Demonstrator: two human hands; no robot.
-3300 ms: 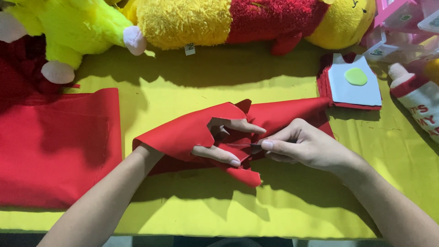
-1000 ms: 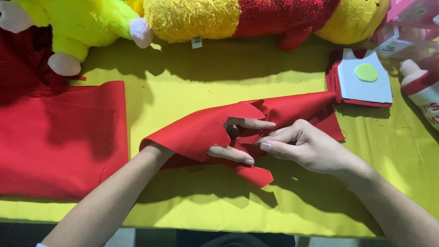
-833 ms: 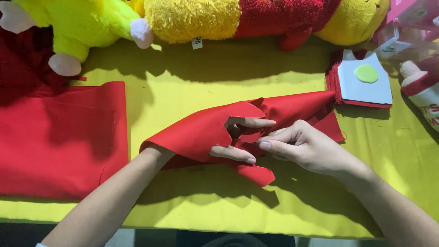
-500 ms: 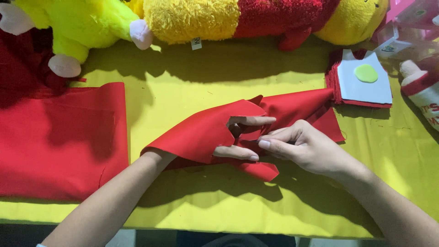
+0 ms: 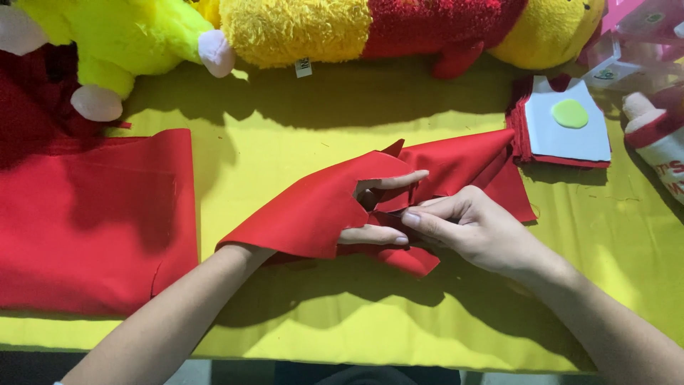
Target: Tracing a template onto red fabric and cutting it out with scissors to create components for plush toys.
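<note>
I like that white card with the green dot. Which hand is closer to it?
Right. The right hand lies below-left of the white card, apart from it; the left hand, under red cloth, lies farther left.

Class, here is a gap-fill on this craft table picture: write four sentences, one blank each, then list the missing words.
1. The left hand is mostly covered by a piece of ____ fabric.
2. The right hand pinches the fabric with its ____.
3. The table is covered with a ____ cloth.
4. On the white card lies a round ____ piece.

Missing words: red; fingertips; yellow; green
</note>
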